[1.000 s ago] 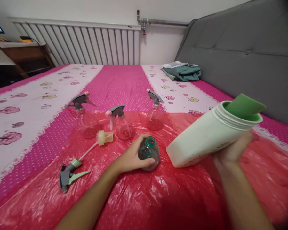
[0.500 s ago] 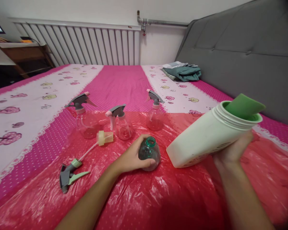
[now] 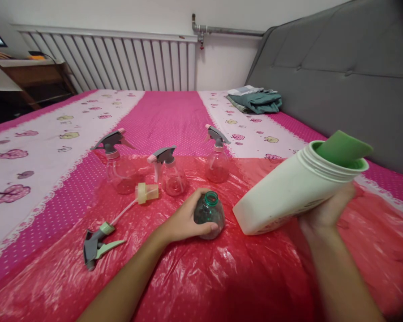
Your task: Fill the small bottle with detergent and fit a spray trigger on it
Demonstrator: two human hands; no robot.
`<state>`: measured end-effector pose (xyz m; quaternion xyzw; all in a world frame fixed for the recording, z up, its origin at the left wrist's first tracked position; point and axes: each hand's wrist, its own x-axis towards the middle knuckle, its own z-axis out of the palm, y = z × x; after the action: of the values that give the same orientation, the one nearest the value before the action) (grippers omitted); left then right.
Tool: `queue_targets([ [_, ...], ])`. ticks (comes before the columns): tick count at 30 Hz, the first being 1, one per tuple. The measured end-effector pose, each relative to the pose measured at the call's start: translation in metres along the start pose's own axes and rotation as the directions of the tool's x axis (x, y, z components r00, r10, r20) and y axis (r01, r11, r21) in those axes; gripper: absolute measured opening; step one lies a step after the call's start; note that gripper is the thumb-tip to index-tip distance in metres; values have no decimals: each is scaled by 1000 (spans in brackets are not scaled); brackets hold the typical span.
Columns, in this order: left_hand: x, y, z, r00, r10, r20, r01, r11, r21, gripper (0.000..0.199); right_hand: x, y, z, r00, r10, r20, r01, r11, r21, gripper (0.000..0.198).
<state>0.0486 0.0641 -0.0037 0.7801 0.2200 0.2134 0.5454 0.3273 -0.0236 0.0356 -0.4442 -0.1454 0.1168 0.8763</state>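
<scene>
Here, a gray-and-green spray trigger (image 3: 93, 246) lies on a red plastic sheet (image 3: 221, 281), its tube reaching into a yellowish fitting (image 3: 146, 193). Just beyond, a left hand (image 3: 190, 221) is wrapped around an upright, uncapped green-necked bottle (image 3: 204, 215), while a right hand (image 3: 329, 210), fingers partly hidden, grips a tilted white container (image 3: 285, 192) with a green piece (image 3: 344, 147) in its mouth. Three clear spray bottles (image 3: 174, 181) stand behind, with folded clothes (image 3: 262, 102) farther back on the bed (image 3: 168, 112) and a radiator (image 3: 121, 62) along the wall (image 3: 228, 62).
</scene>
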Motion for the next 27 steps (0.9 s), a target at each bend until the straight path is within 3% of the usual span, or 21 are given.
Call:
queue_targets([
  [21, 0, 0, 1, 1000, 1, 7, -1, 999, -40, 71, 0, -1, 3, 1000, -4, -11, 4, 1000, -18, 47],
  [27, 0, 0, 1, 1000, 3, 7, -2, 999, -35, 71, 5, 0, 0, 994, -102, 51, 104, 993, -47, 44],
])
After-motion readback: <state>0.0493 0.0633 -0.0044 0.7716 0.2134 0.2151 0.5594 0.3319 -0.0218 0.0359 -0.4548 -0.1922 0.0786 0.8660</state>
